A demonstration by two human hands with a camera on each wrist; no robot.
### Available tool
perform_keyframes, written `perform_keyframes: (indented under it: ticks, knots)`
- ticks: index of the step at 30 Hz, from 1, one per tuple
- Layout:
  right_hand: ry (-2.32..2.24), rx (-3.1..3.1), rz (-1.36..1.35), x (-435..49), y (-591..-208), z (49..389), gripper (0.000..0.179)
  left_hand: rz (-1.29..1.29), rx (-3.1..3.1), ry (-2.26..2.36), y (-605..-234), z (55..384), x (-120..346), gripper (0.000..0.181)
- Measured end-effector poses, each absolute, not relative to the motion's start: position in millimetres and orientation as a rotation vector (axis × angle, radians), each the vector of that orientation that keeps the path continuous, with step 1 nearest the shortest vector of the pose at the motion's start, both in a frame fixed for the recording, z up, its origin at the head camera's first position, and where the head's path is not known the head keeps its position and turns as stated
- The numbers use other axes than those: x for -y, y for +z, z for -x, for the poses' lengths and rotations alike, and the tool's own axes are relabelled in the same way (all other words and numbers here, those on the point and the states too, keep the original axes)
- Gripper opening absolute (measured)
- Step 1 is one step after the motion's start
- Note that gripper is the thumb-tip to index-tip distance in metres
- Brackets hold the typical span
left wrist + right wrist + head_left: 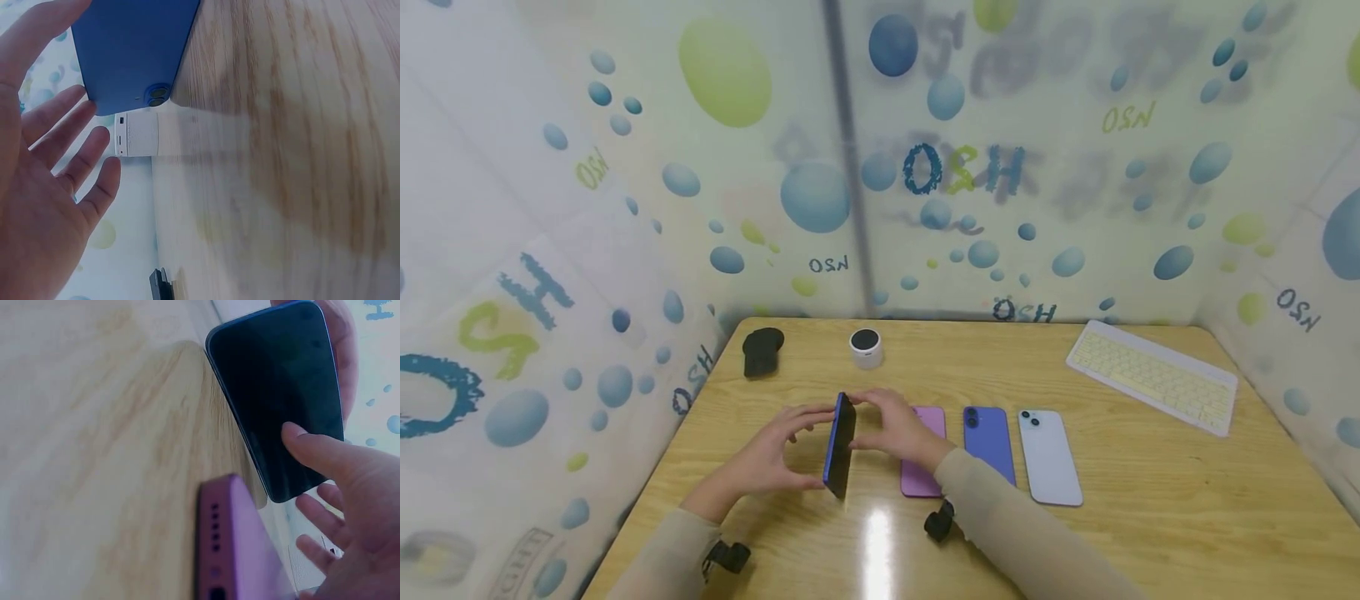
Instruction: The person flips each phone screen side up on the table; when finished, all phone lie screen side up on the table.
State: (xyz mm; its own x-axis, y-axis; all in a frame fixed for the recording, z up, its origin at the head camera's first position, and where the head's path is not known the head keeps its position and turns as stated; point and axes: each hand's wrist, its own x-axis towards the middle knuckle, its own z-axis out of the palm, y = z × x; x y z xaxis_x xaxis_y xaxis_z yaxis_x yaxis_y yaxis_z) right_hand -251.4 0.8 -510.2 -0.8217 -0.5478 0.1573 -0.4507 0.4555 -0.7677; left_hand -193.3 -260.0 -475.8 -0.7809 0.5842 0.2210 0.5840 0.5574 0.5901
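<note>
A blue smartphone (841, 446) stands tilted up on its long edge, its black screen facing right. Whether that edge touches the table cannot be told. My left hand (763, 457) holds it lengthwise, thumb at the near end and fingertips at the far end. From the other side my right hand (898, 429) pinches the far part, with the thumb (306, 445) on the screen; its index finger is hidden behind the phone. The phone's blue back (134, 50) and camera bump (157, 94) show in the left wrist view. Under my right forearm lies a pink phone (922, 479).
To the right lie a blue-violet phone (988, 437) and a light-blue phone (1051, 458), backs up. A white keyboard (1153, 375) rests at the back right. Toward the rear are a white cylinder with a black top (867, 350) and a black object (763, 352). Printed curtains surround the wooden table (1195, 517).
</note>
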Motion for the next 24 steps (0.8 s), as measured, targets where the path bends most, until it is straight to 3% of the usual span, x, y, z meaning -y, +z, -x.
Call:
perform_keyframes:
  ticks: [24]
  knots:
    - [-0.924, -2.769, 0.934, 6, -515, 257, 0.091, -0.995, -2.809, 1.017, -476, 190, 282, 0.091]
